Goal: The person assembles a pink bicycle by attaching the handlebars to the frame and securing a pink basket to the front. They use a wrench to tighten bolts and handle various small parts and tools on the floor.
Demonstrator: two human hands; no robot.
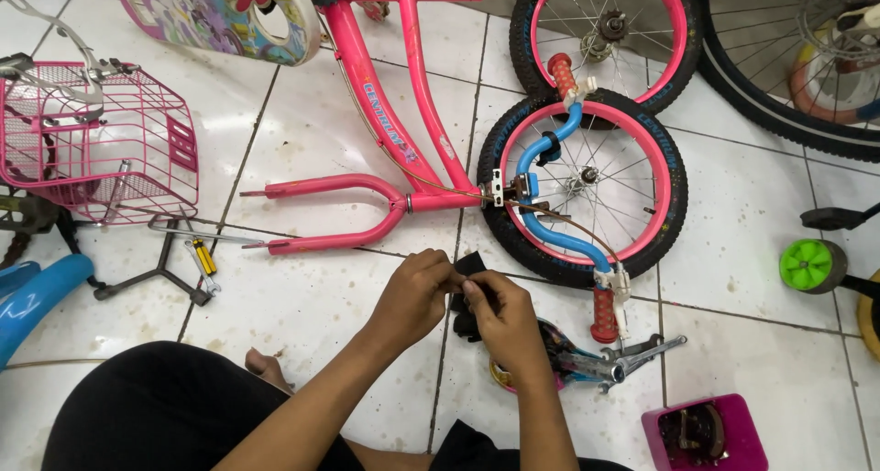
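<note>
Hands meet at lower centre of the frame: the left hand [417, 297] and the right hand [504, 320] both pinch a small black part [469, 268], fingers pressed together on it. I judge a firm, steady hold near its edge is best. Just right of them lie a wrench [642, 352] and a magenta box [706, 432]. Further up, the blue handlebar [550, 159] rests across a small wheel [582, 185], beside the pink frame [385, 114]; the pink basket [101, 141] stands at upper left.

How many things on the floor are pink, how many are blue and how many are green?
Pink: 3, the bike frame, the wire basket and the small box
Blue: 2, the handlebar and the curved part
Green: 1, the little wheel
Total: 6
</note>
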